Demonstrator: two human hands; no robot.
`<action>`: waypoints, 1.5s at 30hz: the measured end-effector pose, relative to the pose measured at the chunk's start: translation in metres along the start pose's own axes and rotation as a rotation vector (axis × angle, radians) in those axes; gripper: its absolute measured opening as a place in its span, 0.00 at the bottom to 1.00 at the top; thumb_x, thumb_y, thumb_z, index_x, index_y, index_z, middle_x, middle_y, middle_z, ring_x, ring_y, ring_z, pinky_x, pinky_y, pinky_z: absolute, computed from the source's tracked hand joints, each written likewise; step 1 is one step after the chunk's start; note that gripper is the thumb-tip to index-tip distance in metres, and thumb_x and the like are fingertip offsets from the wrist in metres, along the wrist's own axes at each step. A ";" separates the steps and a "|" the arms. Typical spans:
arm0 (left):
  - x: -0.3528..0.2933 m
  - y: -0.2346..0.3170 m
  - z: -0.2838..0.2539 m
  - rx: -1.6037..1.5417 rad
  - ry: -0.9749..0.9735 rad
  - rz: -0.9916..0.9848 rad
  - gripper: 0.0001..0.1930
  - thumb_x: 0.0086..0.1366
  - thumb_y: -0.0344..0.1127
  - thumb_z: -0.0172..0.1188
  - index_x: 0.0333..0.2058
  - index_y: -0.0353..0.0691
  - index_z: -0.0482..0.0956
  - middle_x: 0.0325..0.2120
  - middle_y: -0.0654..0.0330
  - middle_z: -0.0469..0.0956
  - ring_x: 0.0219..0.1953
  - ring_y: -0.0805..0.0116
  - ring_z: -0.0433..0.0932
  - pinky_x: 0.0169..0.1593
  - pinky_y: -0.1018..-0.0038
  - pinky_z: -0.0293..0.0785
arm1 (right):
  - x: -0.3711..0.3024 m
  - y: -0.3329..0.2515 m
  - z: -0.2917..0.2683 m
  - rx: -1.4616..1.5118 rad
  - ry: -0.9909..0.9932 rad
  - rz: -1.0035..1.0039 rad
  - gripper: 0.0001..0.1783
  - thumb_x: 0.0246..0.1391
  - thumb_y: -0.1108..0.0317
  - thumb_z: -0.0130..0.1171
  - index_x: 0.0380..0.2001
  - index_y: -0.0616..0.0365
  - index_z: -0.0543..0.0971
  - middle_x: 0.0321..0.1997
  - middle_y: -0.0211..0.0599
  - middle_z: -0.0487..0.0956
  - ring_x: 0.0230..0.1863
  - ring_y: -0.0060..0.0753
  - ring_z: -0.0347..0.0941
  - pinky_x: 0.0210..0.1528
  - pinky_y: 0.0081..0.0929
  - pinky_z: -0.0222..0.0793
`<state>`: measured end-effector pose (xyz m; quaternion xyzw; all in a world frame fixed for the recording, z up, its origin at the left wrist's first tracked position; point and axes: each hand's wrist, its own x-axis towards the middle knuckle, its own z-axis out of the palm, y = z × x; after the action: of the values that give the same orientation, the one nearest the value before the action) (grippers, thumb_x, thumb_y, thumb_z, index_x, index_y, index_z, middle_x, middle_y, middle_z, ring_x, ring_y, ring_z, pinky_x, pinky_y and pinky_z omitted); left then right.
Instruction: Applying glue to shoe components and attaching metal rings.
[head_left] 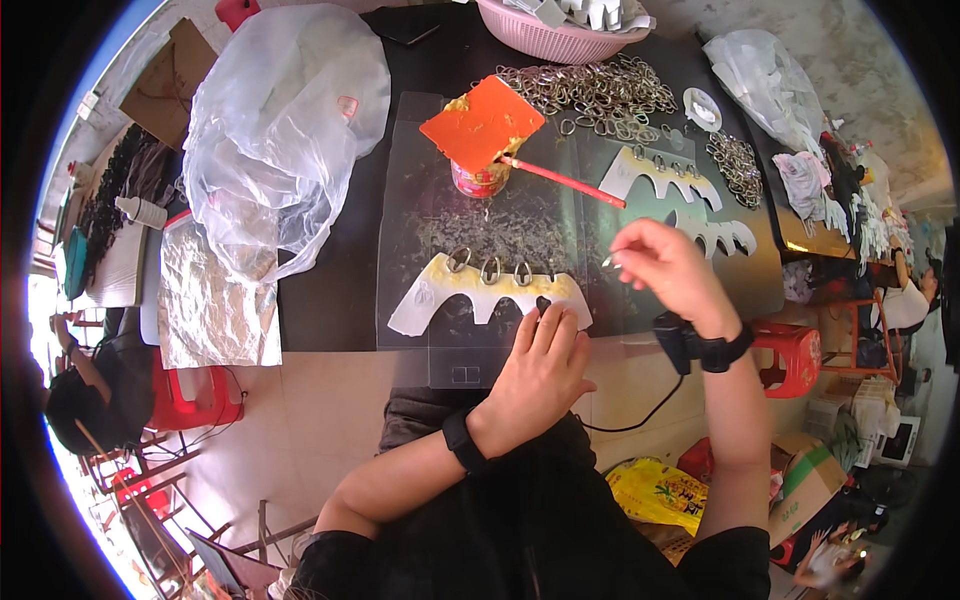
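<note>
A white cut-out piece (460,298) with a scalloped lower side is lying near the front edge of the table (335,315), and a narrow strip of room is remaining between them. The left hand (545,362) is resting palm down at the piece's right end, its fingers nearly straight, fairly close together and pressing there. The right hand (675,272) is hanging above the mat, to the right of this piece, and its thumb and fingertips are pinching a small shiny thing (608,261), too small to tell exactly. Metal rings (490,270) are standing along the yellow-smeared upper side.

Behind the piece, a stained stretch of clear mat (410,200) is giving open room as far as a red can (480,180). An orange plate (482,122) and a red stick (570,182) are lying over the can. The mat's front part is reaching past the table edge.

Two more white pieces (620,172) are lying at the right, near a large pile of rings (600,95). A clear plastic bag (290,120) is filling the left side, beside a silver sheet (220,310). Below, red stools (790,360) are standing on a pale floor (330,450), and a yellow bag (660,495) is showing dark printing. The can is also bearing a printed label.
</note>
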<state>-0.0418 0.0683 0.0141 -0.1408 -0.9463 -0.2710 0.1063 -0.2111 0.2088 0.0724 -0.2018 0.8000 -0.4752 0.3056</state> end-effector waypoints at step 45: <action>0.012 -0.008 -0.013 0.123 0.017 -0.136 0.46 0.44 0.61 0.67 0.52 0.25 0.68 0.53 0.47 0.67 0.59 0.52 0.60 0.62 0.51 0.48 | 0.040 0.025 0.064 -0.256 0.077 -0.414 0.05 0.44 0.82 0.58 0.27 0.62 0.76 0.28 0.39 0.74 0.29 0.41 0.74 0.32 0.32 0.70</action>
<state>-0.0537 0.0576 0.0241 -0.0669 -0.9676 -0.2203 0.1039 -0.1980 0.1555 0.0150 -0.3801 0.8065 -0.4297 0.1429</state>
